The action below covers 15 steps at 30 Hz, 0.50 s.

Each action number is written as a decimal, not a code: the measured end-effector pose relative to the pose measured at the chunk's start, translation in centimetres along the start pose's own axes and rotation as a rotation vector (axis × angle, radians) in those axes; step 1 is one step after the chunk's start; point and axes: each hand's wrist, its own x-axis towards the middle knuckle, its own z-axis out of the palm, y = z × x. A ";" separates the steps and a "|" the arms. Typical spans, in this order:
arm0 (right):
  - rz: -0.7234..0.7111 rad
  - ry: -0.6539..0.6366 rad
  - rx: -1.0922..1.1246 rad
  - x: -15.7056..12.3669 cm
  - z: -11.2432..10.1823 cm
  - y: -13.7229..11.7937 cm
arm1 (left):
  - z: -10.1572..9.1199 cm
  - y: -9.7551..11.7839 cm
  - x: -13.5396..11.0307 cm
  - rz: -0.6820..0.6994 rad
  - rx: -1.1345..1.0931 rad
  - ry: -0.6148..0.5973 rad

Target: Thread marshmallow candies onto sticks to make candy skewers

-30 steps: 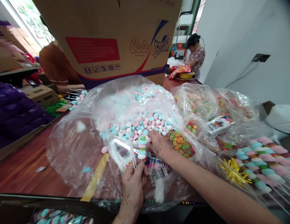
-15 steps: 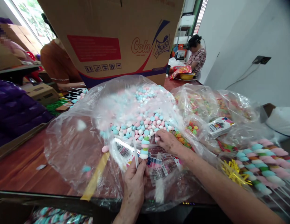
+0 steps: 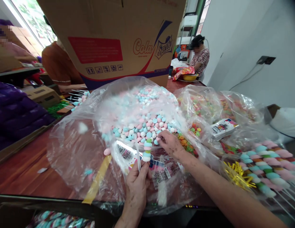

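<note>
My left hand (image 3: 137, 185) is closed around a candy skewer (image 3: 147, 150) and some thin white sticks (image 3: 138, 155), all held upright. Blue, pink and white marshmallows alternate with green gummy rings on the skewer. At the near edge of a loose pile of marshmallows (image 3: 147, 129), my right hand (image 3: 169, 144) has its fingers bent together, with a pale pink marshmallow (image 3: 158, 139) at the fingertips. The pile lies in a large clear plastic bag (image 3: 71, 152) spread over the table. Orange and green gummy rings (image 3: 187, 145) lie just beyond my right wrist.
A tall cardboard box (image 3: 102, 25) stands behind the pile. Finished skewers (image 3: 266, 167) lie at the right beside gold ties (image 3: 239, 175). Printed packets (image 3: 224, 128) rest on bags of gummies (image 3: 199, 99). Other people sit behind the table.
My right hand has shifted slightly, its fingertips moving a little up and left at the pile's edge. My left hand and the skewer stay in place.
</note>
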 end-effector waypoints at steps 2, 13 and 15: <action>-0.029 -0.034 -0.029 0.0 0.4 -0.3 | 0.0 -0.1 0.0 0.005 0.006 0.003; 0.082 -0.077 0.043 0.0 1.6 -2.1 | -0.2 -0.3 0.2 0.014 0.070 0.009; 0.139 -0.044 0.127 0.3 1.2 -1.9 | -0.3 -0.5 0.2 0.026 0.100 0.012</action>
